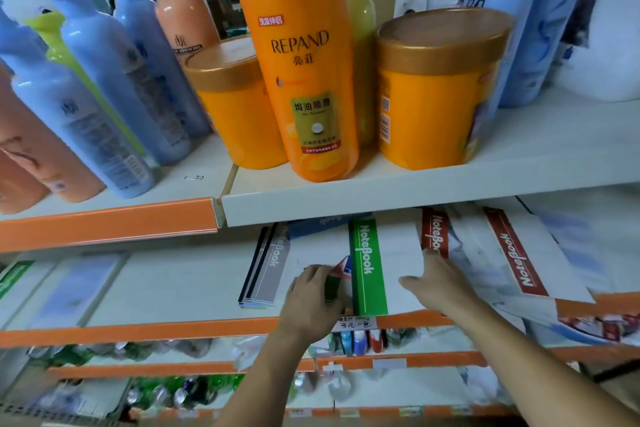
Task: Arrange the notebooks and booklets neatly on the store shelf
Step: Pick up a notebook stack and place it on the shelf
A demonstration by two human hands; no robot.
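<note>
On the middle shelf point(194, 288) lies a white notebook with a green "NoteBook" band point(367, 267). My right hand point(436, 282) rests flat on its right part, fingers straight. My left hand point(311, 295) grips the left edge of a stack of booklets point(337, 282) beside that green band. A grey-banded notebook stack point(266, 267) lies to the left. Red-banded notebooks point(516, 253) sit askew at the right, overlapping each other and overhanging the shelf front.
The upper shelf point(381, 198) overhangs the notebooks and carries orange bottles and tubs point(304, 62) and blue bottles point(104, 80). An orange price rail point(138, 331) edges the notebook shelf. Flat booklets point(69, 288) lie far left. Lower shelves hold small packaged goods point(356, 341).
</note>
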